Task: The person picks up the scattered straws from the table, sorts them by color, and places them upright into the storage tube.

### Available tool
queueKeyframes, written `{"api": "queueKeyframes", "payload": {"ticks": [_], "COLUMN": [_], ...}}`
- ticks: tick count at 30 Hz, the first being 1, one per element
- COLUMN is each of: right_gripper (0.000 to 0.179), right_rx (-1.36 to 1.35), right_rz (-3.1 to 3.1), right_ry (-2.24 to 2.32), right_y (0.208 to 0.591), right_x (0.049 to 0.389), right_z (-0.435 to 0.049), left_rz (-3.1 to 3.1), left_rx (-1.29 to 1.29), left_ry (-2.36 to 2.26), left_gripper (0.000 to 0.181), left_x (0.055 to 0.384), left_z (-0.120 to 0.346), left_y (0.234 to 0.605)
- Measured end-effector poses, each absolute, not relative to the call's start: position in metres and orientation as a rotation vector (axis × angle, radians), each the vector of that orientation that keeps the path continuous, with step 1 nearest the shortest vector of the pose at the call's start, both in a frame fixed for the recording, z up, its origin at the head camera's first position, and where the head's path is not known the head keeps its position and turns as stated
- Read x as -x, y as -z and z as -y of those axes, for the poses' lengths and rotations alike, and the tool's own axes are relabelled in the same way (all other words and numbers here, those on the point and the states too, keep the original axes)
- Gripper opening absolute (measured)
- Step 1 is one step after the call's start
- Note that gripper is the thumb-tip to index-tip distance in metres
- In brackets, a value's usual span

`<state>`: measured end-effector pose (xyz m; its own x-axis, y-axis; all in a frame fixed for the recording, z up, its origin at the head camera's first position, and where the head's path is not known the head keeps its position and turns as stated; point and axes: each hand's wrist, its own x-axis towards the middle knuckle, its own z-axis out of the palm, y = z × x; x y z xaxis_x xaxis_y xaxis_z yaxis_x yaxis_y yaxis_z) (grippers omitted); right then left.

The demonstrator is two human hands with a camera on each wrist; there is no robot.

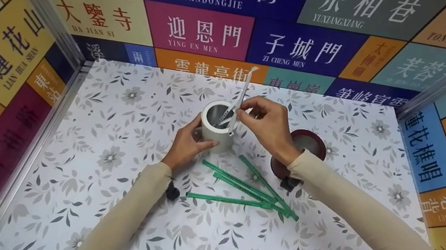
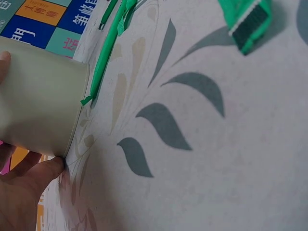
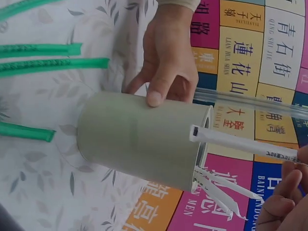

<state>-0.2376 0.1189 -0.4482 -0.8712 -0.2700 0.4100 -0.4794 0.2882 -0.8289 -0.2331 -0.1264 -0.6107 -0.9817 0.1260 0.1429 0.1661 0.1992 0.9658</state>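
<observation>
A pale grey-green cylindrical holder (image 1: 217, 141) stands upright on the patterned surface. My left hand (image 1: 189, 144) grips its side, thumb toward the front. Between thumb and fingers, my right hand (image 1: 265, 117) pinches a white paper-wrapped straw (image 3: 245, 143). That straw's lower end is at the holder's rim, as the right wrist view shows; whether it touches is unclear. Other white-wrapped straws (image 3: 217, 193) stick out of the holder's mouth. Several green-wrapped straws (image 1: 241, 184) lie loosely crossed in front of the holder. The left wrist view shows the holder's wall (image 2: 38, 96) and part of my left hand (image 2: 24, 192).
A dark red round container (image 1: 312, 138) with a grey inside sits under my right wrist, partly hidden by it. Panels with large printed characters (image 1: 201, 30) stand behind and at both sides. White cloth with grey leaves and flowers (image 1: 108, 196) covers the table.
</observation>
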Motion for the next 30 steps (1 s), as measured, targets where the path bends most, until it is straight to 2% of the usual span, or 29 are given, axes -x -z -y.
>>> {"api": "queueKeyframes", "payload": {"ticks": [9,18,30], "right_gripper": [0.008,0.008,0.012], "right_rx": [-0.596,-0.586,-0.664], "right_rz": [2.172,2.284,2.292], "right_ry": [-1.756,-1.712,-1.638], "right_y": [0.449,0.466,0.470], "right_x": [0.251,0.237,0.232], "right_z": [-0.108,-0.100,-0.143], "left_rz": [2.437,2.423,2.400], "left_rx": [0.333,0.315,0.299], "left_ry": [1.891,1.894,1.941], "left_gripper": [0.106,0.104,0.107], "left_x": [0.235,0.234,0.233], "left_z": [0.123,0.127,0.127], "left_y": [0.610,0.611,0.613]}}
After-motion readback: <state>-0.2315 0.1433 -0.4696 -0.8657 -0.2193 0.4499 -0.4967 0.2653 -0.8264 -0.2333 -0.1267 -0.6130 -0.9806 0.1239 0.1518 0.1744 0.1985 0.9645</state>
